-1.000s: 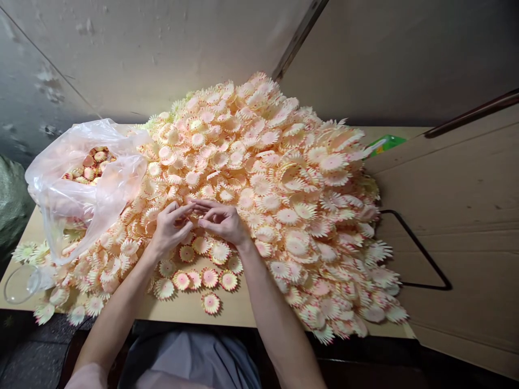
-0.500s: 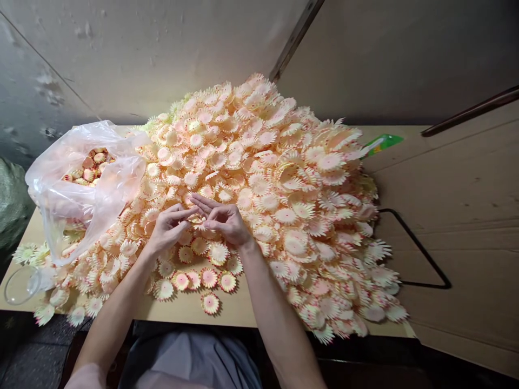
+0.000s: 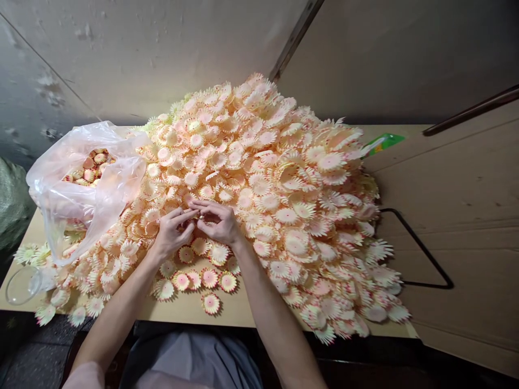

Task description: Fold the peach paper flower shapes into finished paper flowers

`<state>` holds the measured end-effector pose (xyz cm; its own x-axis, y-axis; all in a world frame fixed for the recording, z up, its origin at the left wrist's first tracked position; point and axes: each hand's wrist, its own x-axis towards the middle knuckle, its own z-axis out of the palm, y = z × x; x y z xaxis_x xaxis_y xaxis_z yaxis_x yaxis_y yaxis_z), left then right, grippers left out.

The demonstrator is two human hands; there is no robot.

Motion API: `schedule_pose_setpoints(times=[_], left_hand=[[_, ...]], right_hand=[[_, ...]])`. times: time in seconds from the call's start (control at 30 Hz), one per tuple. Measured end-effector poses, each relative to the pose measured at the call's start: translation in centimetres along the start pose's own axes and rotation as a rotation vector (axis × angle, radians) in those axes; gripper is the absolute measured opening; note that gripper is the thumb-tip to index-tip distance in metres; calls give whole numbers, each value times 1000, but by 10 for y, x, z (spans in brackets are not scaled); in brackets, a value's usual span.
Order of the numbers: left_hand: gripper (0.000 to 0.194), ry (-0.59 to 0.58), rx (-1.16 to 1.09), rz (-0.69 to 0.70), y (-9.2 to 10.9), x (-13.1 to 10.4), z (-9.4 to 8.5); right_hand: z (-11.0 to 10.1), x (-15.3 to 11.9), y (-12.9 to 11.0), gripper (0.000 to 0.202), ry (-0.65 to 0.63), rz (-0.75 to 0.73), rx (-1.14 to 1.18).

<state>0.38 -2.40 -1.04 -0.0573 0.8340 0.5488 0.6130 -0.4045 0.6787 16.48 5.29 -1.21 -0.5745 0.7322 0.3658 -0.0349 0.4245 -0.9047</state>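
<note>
Above the heaped cream-and-pink, fringed, paper-like round discs (image 3: 297,242) on the pale, smooth bench (image 3: 178,313), the right hand (image 3: 221,224) has bent its earlier straighter fingers toward the left hand (image 3: 173,232), also curled, suggesting close handling, though I cannot tell whether either grips anything

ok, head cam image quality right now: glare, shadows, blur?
Head view: flower pile brightly lit, upper right wall dim; head view: whitish sheen on the plastic bag; head view: small shadow beside the frontmost flower, floor very dark; head view: fine detail soft where left hand and right hand meet, so can't tell what they hold.
</note>
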Motion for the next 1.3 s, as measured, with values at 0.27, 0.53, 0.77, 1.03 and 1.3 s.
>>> schedule_pose_setpoints(times=[0.27,0.53,0.77,1.03,1.3], left_hand=[[29,34,117,-38,1,0,2],[36,-111,-101,-98,3,4,-3],[27,-151,-561,-395,8,7,-5],[30,-109,-911,-617,10,4,-7],[39,-122,-919,-587,11,1,-4]], right_hand=[[0,1,0,9,26,-12,69],[-5,0,-9,22,-111,258,356],[-13,2,-18,30,-192,318,516],[-14,0,-27,40,-170,320,644],[-8,-1,-23,42,-128,311,675]])
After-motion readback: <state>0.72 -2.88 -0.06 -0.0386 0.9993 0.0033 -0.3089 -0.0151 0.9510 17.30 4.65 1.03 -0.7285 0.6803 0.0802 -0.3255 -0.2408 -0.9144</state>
